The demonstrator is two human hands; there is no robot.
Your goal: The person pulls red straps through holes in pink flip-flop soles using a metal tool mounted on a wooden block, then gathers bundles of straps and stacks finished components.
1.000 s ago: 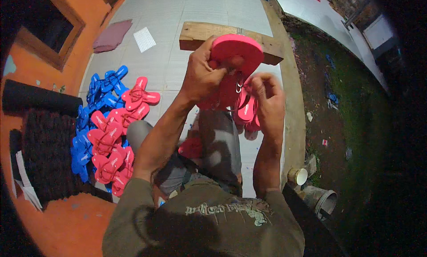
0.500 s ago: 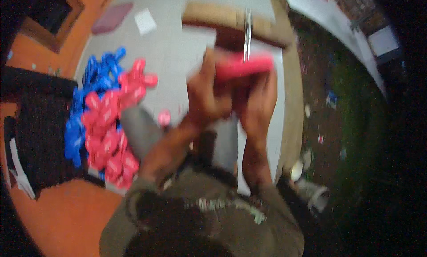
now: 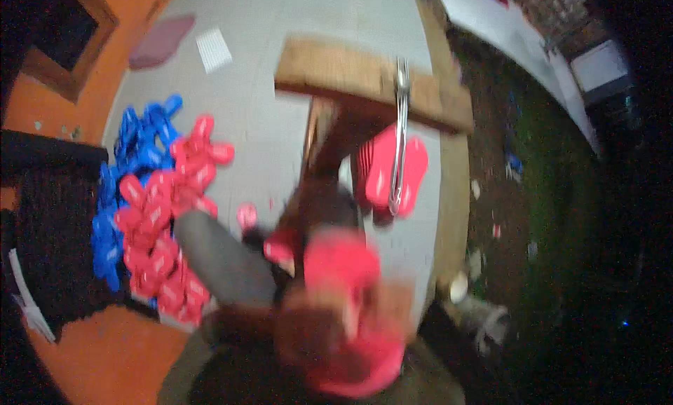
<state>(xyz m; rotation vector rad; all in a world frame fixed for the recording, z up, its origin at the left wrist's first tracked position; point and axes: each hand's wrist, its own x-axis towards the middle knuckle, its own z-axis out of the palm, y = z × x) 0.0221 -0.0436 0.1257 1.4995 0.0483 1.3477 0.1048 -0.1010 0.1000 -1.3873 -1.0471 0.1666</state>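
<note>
Close to my body, a pink flip-flop sole (image 3: 341, 259) lies in my grip, smeared by motion. My left hand (image 3: 308, 324) is closed over its middle from the left. My right hand (image 3: 394, 305) is closed on its right side, though the fingers are blurred. Beyond the hands stands a wooden post with a thick wooden crossbar (image 3: 336, 67). A shiny metal rod tool (image 3: 401, 135) extends from that bar toward me. Below the rod sits a stack of pink soles (image 3: 413, 163).
To the left lie a heap of pink soles (image 3: 151, 226) and a heap of blue soles (image 3: 107, 240). A loose pink piece (image 3: 247, 216) is beside my left knee. Farther off are a white sheet (image 3: 213, 50) and a dull purple piece (image 3: 162, 44). A pale cup (image 3: 458, 287) stands at right.
Both hands have come down from the crossbar's metal rod toward my body, bringing the pink sole along. The stack of pink soles under the rod is now uncovered.
</note>
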